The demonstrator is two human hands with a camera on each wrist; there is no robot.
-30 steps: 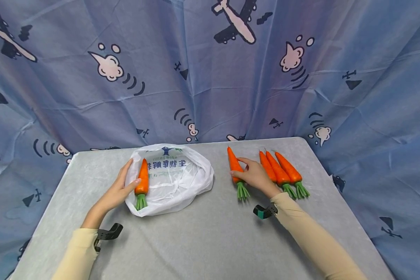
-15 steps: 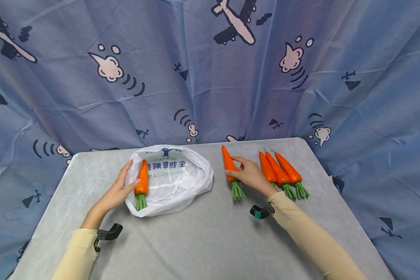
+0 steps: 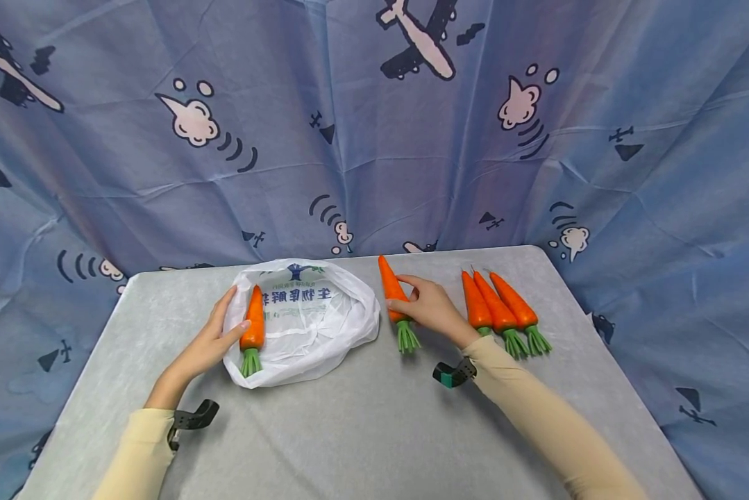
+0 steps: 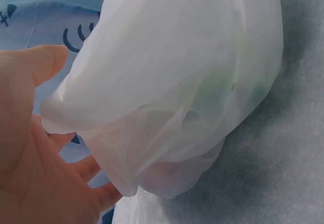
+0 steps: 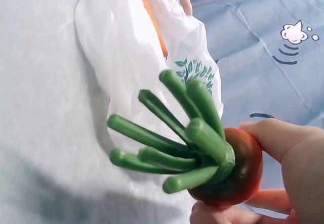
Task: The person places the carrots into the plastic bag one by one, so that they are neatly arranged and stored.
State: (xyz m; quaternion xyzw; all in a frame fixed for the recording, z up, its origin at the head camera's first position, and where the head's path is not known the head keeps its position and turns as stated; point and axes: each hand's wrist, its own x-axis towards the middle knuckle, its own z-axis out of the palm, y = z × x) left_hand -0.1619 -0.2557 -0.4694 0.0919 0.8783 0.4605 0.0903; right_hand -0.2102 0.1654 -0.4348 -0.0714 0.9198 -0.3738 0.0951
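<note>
My right hand (image 3: 435,305) grips an orange carrot (image 3: 394,288), tip pointing away and green stalks toward me. In the right wrist view its stalks (image 5: 202,138) spread before the white plastic bag (image 5: 121,47). My left hand (image 3: 208,340) rests at the left side of the bag (image 3: 324,361), its fingers long and spread along the outside. The left thumb overlaps another carrot (image 3: 255,326) that lies inside the bag. In the left wrist view the bag (image 4: 177,57) hides the left fingertips, and the thumb stands apart from the fingers.
Three more carrots (image 3: 498,305) lie side by side at the right of the grey table (image 3: 349,444). Behind the table hangs a blue curtain (image 3: 374,167) with printed airplanes. The bag's wide mouth shows printed lettering inside.
My right hand has moved left with the carrot, away from the other three and closer to the bag. The left hand and the bag stay practically where they were.
</note>
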